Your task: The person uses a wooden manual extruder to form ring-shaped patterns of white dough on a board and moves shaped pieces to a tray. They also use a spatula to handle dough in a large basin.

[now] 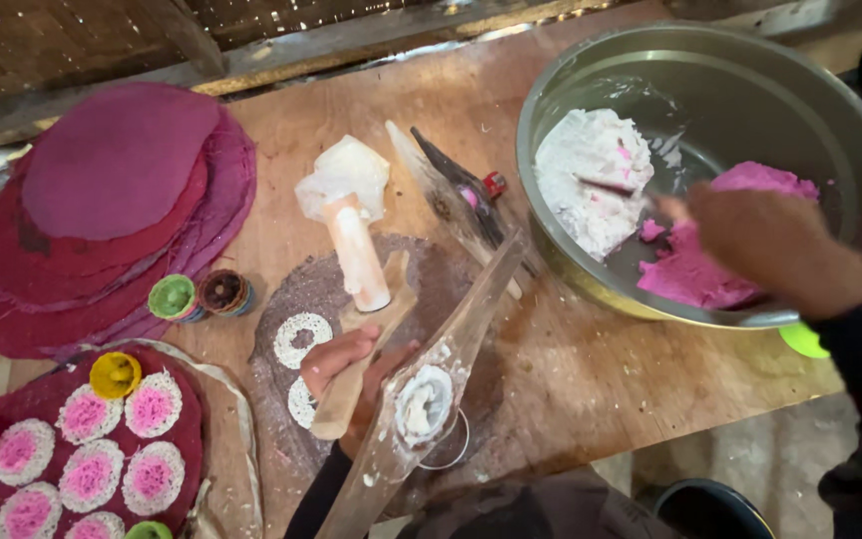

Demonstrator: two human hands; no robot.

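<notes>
Worn plywood makes up the counter, dusted with flour and lit from above. At 3 o'clock of its middle sits one large round metal basin, holding two lumps of soft dough: a white one streaked with pink, and a bright pink one at its 4 o'clock. The right hand reaches into the basin and rests on the pink lump; whether its fingers are apart or together cannot be told, as they are blurred.

The left hand lies at 6 o'clock on the counter, fingers curled loosely around a flat wooden paddle that lies on a grey floured mat. Two lacy white rings of dough rest on that mat just beside the hand. A long wooden press runs aslant at the hand's 3 o'clock, with a white wad of dough in its round cup. A cloth-wrapped wooden pestle lies at 12 o'clock.

At 9 o'clock a stack of round magenta cloths is piled. Below it, at 7 o'clock, a tray carries about eight lacy rounds with pink middles. Small moulds stand about: one yellow, one green, one brown
</notes>
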